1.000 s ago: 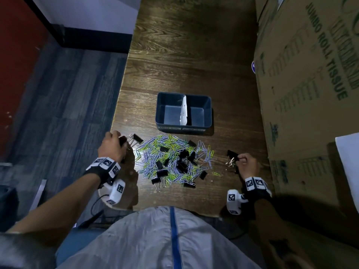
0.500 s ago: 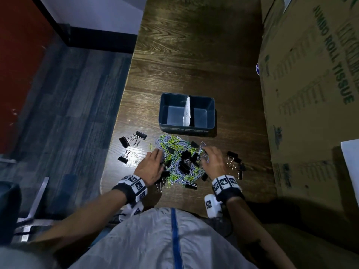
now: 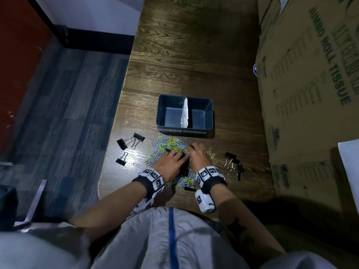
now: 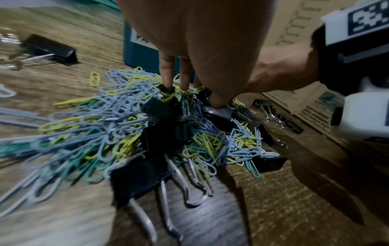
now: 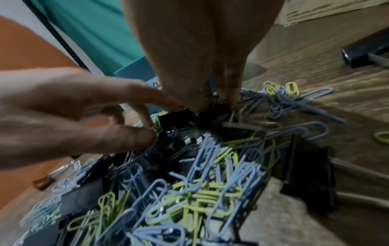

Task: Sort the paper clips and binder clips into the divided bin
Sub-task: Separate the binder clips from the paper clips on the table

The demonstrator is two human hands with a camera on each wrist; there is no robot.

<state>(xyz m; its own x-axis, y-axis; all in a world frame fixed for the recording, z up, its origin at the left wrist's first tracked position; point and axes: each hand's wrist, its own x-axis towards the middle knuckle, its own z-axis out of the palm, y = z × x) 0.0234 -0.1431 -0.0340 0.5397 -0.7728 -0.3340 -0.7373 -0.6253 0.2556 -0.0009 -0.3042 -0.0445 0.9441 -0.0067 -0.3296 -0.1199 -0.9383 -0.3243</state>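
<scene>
The heap of paper clips [image 3: 167, 150] mixed with black binder clips [image 4: 145, 176] lies on the table [image 3: 194, 55] just in front of the divided bin [image 3: 184, 113]. Both hands dig into it: the left hand [image 3: 171, 162] pinches a black clip, and the right hand [image 3: 200, 156] grips another. More binder clips lie apart on either side
</scene>
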